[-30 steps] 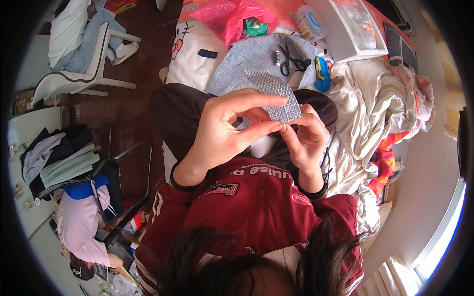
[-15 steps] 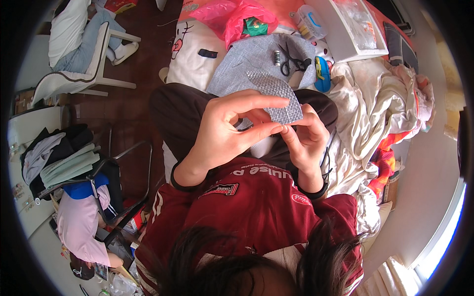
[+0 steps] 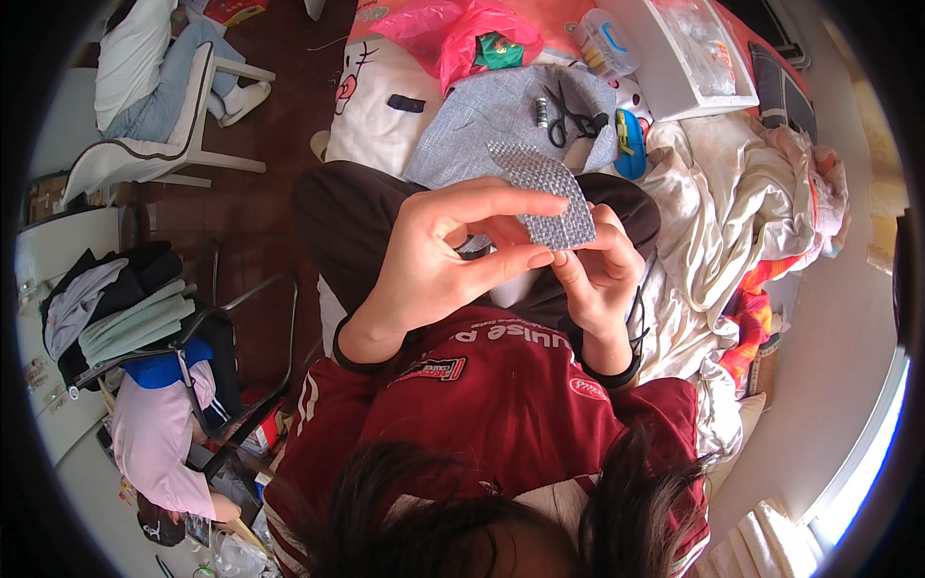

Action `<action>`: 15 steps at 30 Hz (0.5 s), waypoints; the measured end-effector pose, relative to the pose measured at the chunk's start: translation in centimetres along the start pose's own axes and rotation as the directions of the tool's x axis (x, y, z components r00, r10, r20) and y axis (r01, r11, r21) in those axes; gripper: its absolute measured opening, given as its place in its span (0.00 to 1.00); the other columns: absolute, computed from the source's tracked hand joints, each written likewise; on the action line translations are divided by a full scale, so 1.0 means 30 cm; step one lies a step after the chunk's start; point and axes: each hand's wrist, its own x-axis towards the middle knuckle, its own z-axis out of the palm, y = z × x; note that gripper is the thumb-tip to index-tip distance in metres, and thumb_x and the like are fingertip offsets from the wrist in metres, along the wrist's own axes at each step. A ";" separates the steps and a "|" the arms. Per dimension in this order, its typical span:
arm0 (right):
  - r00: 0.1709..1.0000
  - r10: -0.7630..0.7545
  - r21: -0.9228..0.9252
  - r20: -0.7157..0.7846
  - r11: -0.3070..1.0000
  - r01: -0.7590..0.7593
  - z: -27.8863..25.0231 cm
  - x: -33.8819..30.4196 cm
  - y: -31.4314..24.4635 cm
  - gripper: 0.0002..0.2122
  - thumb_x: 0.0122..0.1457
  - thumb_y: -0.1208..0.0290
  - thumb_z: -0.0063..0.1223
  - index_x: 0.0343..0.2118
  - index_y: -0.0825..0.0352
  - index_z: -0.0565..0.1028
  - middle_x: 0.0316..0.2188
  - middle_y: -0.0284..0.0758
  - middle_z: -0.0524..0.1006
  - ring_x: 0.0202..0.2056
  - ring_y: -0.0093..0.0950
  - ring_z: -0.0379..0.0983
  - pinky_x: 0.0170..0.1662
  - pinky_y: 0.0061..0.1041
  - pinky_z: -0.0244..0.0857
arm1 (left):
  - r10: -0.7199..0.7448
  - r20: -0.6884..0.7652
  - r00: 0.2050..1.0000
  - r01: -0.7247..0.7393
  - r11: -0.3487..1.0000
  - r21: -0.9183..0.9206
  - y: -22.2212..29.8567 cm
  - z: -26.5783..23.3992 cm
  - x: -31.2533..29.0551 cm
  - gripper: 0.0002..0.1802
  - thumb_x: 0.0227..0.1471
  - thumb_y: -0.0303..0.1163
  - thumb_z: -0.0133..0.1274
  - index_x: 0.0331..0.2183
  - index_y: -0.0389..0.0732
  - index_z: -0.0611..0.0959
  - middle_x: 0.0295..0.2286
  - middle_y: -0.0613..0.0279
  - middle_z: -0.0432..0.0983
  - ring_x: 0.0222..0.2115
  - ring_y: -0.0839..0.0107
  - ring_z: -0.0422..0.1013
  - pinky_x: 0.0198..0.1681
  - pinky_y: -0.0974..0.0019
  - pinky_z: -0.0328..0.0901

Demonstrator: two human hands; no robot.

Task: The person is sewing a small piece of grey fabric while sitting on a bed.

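Grey woven fabric [image 3: 551,181], a small piece held above the lap [image 3: 339,214], its far end curving free. The left hand [image 3: 434,241] grasps it between thumb and forefinger; the right hand [image 3: 602,265] pinches its near edge, thumb tips almost meeting (the contact is partly hidden). A loosened pinch could let the piece slip; rubbing might fray its coarse edge. Beyond, scissors [image 3: 578,125] lie on larger grey cloth [image 3: 458,140]. Rumpled bedding [image 3: 708,241] crowds the right; open air remains above the lap.
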 end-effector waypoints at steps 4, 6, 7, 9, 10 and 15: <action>1.000 -0.002 -0.002 0.010 1.000 0.002 -0.001 0.002 -0.003 0.06 0.43 0.82 0.56 0.26 0.71 0.72 0.23 0.34 0.69 0.25 0.24 0.63 0.29 0.20 0.57 | 0.002 0.006 1.000 -0.002 1.000 -0.003 0.000 -0.001 0.000 0.19 0.35 0.13 0.55 0.36 0.30 0.76 0.25 0.62 0.71 0.24 0.79 0.69 0.29 0.78 0.63; 1.000 -0.006 0.005 0.011 1.000 0.005 0.001 0.003 -0.002 0.06 0.44 0.82 0.55 0.26 0.71 0.72 0.24 0.34 0.69 0.25 0.24 0.63 0.29 0.20 0.57 | 0.010 0.013 1.000 -0.010 1.000 -0.001 -0.008 -0.006 -0.003 0.18 0.37 0.16 0.55 0.36 0.32 0.76 0.26 0.62 0.71 0.24 0.81 0.69 0.28 0.79 0.63; 1.000 -0.009 0.012 0.012 1.000 0.009 0.002 0.003 -0.002 0.06 0.44 0.82 0.55 0.26 0.71 0.72 0.24 0.34 0.69 0.25 0.24 0.63 0.29 0.20 0.57 | 0.018 0.021 1.000 -0.018 1.000 0.001 -0.011 -0.008 -0.004 0.18 0.38 0.18 0.56 0.37 0.34 0.76 0.28 0.63 0.72 0.24 0.82 0.69 0.28 0.80 0.63; 1.000 -0.008 0.014 0.011 1.000 0.007 0.000 0.002 -0.001 0.05 0.44 0.82 0.55 0.26 0.71 0.72 0.24 0.34 0.69 0.25 0.24 0.63 0.29 0.20 0.57 | 0.003 0.018 1.000 -0.003 1.000 -0.005 -0.005 -0.004 -0.002 0.18 0.37 0.16 0.55 0.36 0.32 0.76 0.26 0.62 0.71 0.25 0.80 0.69 0.29 0.79 0.63; 1.000 -0.006 0.017 0.012 1.000 0.006 -0.001 0.001 0.000 0.05 0.44 0.82 0.55 0.26 0.71 0.72 0.24 0.34 0.69 0.25 0.24 0.63 0.29 0.20 0.56 | -0.011 0.013 1.000 0.011 1.000 -0.010 -0.004 -0.003 -0.002 0.19 0.35 0.13 0.55 0.36 0.30 0.76 0.25 0.61 0.71 0.25 0.78 0.69 0.29 0.77 0.64; 1.000 -0.021 0.015 0.013 1.000 0.021 -0.001 0.003 0.000 0.05 0.44 0.82 0.55 0.25 0.71 0.71 0.24 0.34 0.69 0.25 0.24 0.63 0.28 0.20 0.57 | -0.007 0.022 1.000 0.007 1.000 -0.005 -0.001 -0.003 -0.002 0.19 0.35 0.13 0.55 0.36 0.30 0.76 0.25 0.61 0.71 0.25 0.78 0.69 0.30 0.77 0.63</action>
